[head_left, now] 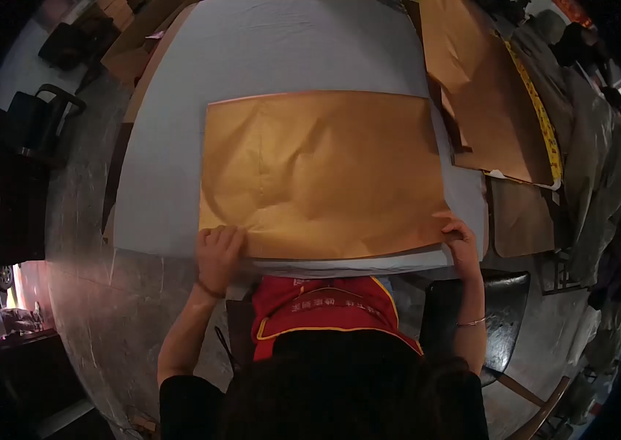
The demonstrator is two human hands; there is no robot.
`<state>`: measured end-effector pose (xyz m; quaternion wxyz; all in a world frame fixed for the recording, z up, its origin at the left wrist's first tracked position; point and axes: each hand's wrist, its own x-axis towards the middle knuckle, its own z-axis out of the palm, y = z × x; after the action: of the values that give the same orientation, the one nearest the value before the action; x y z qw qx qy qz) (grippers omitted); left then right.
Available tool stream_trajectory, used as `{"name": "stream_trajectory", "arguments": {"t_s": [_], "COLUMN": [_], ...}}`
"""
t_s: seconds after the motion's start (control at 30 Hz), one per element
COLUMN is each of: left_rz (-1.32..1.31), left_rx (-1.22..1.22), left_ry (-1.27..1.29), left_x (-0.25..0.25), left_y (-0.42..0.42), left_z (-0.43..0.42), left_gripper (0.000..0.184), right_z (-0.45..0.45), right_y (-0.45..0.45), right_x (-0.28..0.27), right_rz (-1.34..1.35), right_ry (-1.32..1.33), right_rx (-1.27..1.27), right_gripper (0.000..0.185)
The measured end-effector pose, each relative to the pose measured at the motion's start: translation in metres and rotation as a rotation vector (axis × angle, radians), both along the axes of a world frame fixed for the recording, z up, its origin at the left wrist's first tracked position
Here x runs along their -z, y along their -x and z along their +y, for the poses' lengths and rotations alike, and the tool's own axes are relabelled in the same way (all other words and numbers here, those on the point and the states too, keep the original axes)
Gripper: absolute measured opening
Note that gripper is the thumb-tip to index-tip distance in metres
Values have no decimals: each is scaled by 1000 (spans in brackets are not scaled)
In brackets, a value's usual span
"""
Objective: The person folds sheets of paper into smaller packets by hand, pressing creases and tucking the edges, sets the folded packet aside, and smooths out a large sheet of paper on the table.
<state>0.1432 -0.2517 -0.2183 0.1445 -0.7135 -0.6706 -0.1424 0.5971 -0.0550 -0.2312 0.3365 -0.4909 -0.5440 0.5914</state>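
Head view: left hand (219,257) and right hand (462,246) grip brown paper (354,169), seemingly aligning it; the next move needs even tension.

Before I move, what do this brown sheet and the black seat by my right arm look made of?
The sheet, probably satiny paper: sharp creases and soft sheen. The black seat, likely smooth leather or vinyl: glossy, with bright reflections.

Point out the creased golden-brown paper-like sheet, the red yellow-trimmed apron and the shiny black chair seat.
Creased golden-brown paper-like sheet (325,176): head view, middle of its upper face.
Red yellow-trimmed apron (325,315): head view, front panel.
Shiny black chair seat (504,315): head view, right side of its top.
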Motion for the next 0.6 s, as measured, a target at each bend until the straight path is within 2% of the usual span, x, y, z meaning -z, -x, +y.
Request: {"name": "stream_trajectory", "arguments": {"t_s": [0.07,0.23,0.3,0.37,0.57,0.6], "left_rz": [1,-36,-106,-247,-494,-623], "left_rx": [-29,-158,-221,-265,-234,-219], "left_ry": [-6,-67,-6,-49,-75,-59], "left_x": [2,15,24,24,29,27], "left_y": [1,21,30,35,57,60], "left_z": [-6,-17,-23,-22,-31,-33], "left_gripper": [28,32,36,36,41,43], "right_z": [-5,-6,-8,-6,-13,-17], "right_y": [-10,-7,-9,-7,-9,-1], "right_x": [16,17,19,16,14,8], "right_rz": [-31,30,62,112,57,26], "right_ry": [147,154,200,220,200,205], "right_rx": [36,90,115,109,43,61], "right_gripper": [18,19,19,18,15,14]}}
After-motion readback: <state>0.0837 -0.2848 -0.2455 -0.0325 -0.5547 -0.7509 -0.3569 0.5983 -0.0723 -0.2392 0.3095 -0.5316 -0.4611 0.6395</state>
